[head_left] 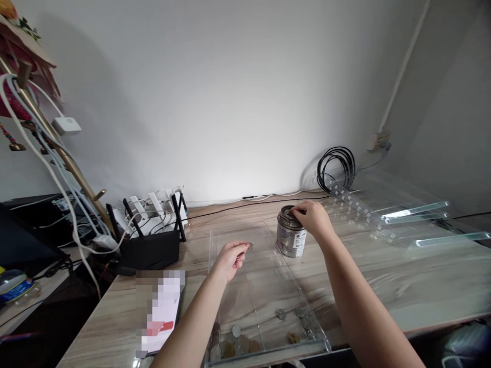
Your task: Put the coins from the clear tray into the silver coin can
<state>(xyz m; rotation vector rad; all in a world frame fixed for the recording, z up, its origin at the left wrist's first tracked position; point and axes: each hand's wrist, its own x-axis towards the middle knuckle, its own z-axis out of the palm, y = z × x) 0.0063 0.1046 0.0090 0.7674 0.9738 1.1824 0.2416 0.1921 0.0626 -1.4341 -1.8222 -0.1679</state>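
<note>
My left hand [231, 259] pinches a silver coin [250, 246] between thumb and fingertips, above a clear plastic tray [240, 289]. To its right stands an upright round tin [290, 239] with a printed label. The fingers of my right hand [313, 217] are closed together at the tin's top; whatever they may hold is hidden. Several silver and brass-coloured coins lie in the tray's near end, among them a silver coin [236, 331] on the left and another silver coin [281, 314] on the right. A thin divider runs along the tray's middle.
Left of the tray lies a blurred-out flat item [164, 312], with a black router [153, 253] behind it. Clear acrylic panels [406, 217] lie at right, near a coiled black cable [336, 166]. White cables [53, 168] hang at far left.
</note>
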